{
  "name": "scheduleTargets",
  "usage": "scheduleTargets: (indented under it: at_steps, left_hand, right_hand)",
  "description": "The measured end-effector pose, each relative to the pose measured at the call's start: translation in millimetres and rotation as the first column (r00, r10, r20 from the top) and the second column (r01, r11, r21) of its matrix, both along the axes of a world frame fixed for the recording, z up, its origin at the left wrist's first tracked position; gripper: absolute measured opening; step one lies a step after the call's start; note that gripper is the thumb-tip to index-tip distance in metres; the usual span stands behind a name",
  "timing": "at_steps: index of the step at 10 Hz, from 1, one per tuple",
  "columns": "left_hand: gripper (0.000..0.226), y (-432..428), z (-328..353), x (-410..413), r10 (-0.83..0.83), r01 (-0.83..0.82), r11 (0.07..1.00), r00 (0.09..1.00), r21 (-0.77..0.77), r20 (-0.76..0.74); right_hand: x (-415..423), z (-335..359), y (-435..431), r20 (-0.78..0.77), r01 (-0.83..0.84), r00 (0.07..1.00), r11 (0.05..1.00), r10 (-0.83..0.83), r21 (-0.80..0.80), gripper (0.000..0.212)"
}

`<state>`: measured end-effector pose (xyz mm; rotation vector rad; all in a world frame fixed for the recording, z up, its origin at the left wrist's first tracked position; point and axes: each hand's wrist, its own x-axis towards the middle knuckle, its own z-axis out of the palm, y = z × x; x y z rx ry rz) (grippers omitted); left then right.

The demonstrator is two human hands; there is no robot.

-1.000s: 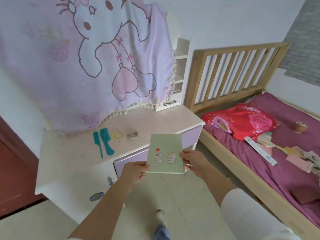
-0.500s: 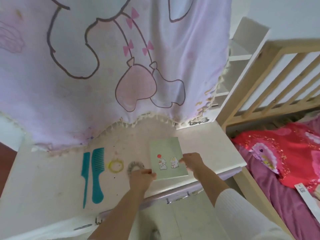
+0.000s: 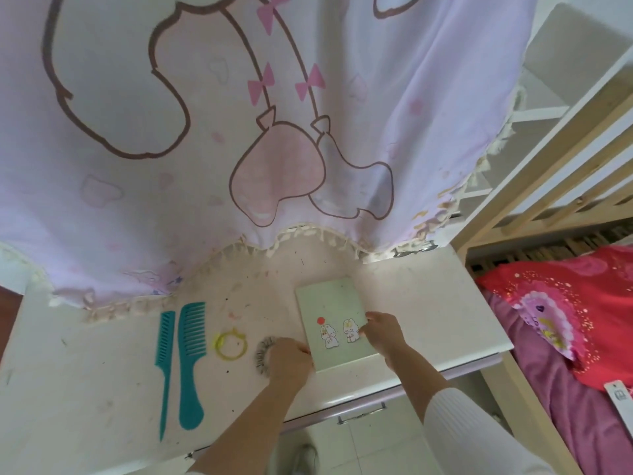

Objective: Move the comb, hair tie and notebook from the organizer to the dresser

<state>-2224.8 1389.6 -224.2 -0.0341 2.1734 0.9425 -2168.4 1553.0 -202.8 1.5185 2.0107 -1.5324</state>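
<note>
A pale green notebook (image 3: 334, 313) with cartoon rabbits lies flat on the white dresser top (image 3: 428, 310). My left hand (image 3: 289, 363) grips its left edge and my right hand (image 3: 382, 332) grips its right edge. Left of the notebook sit a fuzzy grey hair tie (image 3: 263, 351), partly hidden by my left hand, and a yellow hair tie (image 3: 230, 344). Farther left lie a wide teal comb (image 3: 191, 358) and a thin teal tail comb (image 3: 165, 361), side by side.
A pink cartoon cloth (image 3: 260, 132) hangs over the dresser's back. A wooden bed frame (image 3: 555, 166) with a red pillow (image 3: 565, 303) and purple sheet stands to the right. A drawer with a metal handle (image 3: 361, 414) is below the dresser top.
The notebook went from held in the air in front of the dresser to lying flat on the dresser top. Both hands moved forward with it and the view came closer.
</note>
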Motion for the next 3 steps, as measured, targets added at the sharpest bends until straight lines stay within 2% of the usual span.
scheduleTargets:
  at_steps: [1, 2, 3]
  left_hand:
    - [0.024, -1, 2, -5, -0.061, 0.061, 0.998, 0.998, -0.004, 0.025]
    - [0.030, -7, 13, -3, -0.150, 0.149, 0.989, 0.987, -0.007, -0.050]
    - [0.030, -22, 26, -6, -0.112, 0.116, 0.993, 0.970, 0.007, -0.217]
  right_hand:
    - [3, 2, -3, 0.011, -0.057, 0.998, 0.998, 0.057, 0.012, 0.039]
    - [7, 10, -7, 0.008, -0.100, 0.995, 0.992, 0.100, 0.081, 0.042]
    - [4, 28, -11, -0.139, -0.065, 0.986, 0.982, 0.090, 0.180, 0.046]
